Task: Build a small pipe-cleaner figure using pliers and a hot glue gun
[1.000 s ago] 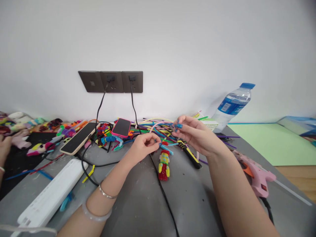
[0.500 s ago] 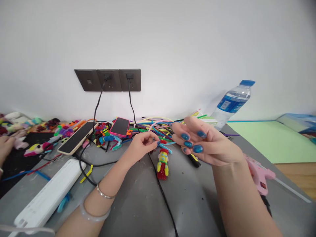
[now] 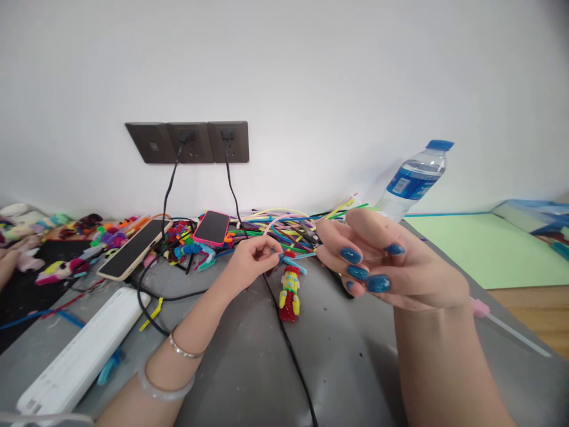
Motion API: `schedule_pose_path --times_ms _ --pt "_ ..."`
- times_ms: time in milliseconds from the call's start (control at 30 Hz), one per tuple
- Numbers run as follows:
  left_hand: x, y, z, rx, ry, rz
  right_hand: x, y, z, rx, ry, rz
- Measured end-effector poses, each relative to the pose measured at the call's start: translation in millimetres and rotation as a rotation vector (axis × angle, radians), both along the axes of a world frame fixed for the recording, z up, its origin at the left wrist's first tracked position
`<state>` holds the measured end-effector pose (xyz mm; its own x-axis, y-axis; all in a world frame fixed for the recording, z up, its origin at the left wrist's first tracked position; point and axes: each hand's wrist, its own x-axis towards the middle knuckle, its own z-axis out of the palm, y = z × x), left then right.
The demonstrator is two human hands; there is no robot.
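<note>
Left hand: over the black cable (image 3: 291,350), nearer the figure than the right; thumb and index tips together, though blur hides whether they grip anything.
Figure (image 3: 290,293): just right of the cable, below and right of the left fingertips (image 3: 280,257), long axis toward the wall (image 3: 311,89).
Light-blue strip (image 3: 297,264): right of the cable, beside those fingertips, slanting.
Right hand (image 3: 413,267): well right of the cable, raised, loosely curled, thumb and index tips apart.
</note>
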<state>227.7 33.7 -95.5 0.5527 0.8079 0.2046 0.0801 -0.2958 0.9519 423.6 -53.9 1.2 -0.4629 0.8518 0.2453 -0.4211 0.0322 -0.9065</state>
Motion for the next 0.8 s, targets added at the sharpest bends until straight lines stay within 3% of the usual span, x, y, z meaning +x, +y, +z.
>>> schedule_pose_path --times_ms 800 --pt "0.0 1.6 -0.9 0.021 0.004 0.006 -4.3 -1.1 -2.4 0.01 0.071 0.058"
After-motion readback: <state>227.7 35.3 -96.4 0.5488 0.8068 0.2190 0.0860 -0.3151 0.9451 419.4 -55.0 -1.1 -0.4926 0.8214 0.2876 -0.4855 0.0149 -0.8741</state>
